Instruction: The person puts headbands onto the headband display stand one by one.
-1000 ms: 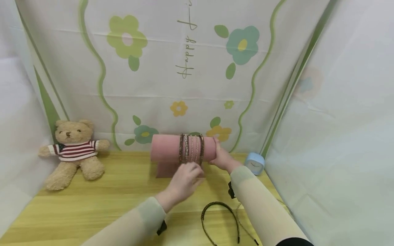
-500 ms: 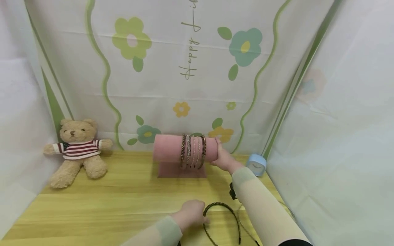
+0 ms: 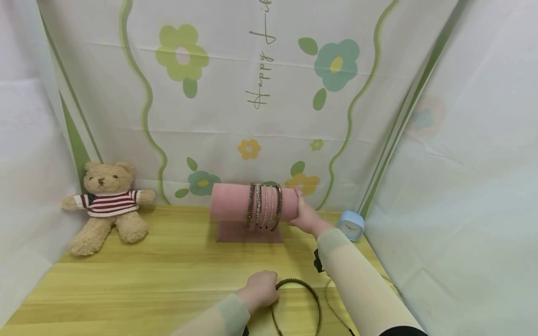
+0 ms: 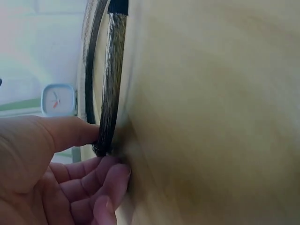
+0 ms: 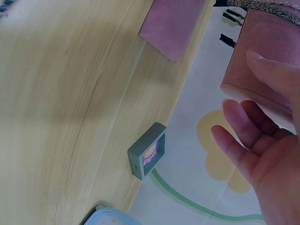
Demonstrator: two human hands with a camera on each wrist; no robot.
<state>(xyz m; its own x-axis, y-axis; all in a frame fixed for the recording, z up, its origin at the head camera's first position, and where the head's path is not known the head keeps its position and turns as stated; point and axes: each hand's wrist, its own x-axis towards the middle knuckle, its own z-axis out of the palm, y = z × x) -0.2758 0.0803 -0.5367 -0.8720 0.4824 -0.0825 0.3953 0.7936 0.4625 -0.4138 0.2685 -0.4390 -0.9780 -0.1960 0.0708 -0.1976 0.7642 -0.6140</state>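
Observation:
In the head view, my left hand (image 3: pixel 259 290) pinches one side of a dark braided headband (image 3: pixel 313 291) near the front of the table. The left wrist view shows thumb and fingers on the dark band (image 4: pixel 111 79). My right hand (image 3: pixel 307 217) holds the right end of a pink roll-shaped display stand (image 3: pixel 230 203) at the back. In the right wrist view, a finger (image 5: pixel 272 72) lies along the roll's surface, while other fingers curl beside its end. Several headbands (image 3: pixel 265 207), dark and sparkly, sit side by side around the roll.
A thin pale headband (image 3: pixel 334 305) lies on the wooden table (image 3: pixel 138 289), partly under the right forearm. A teddy bear (image 3: pixel 110 200) sits at the back left. At the back right stands a blue clock (image 3: pixel 350 226); a small dark green frame (image 5: pixel 147 150) shows in the right wrist view.
My left hand has come down from the display stand to the dark headband, taken hold of it and drawn it slightly left. The right hand has stayed at the roll's end.

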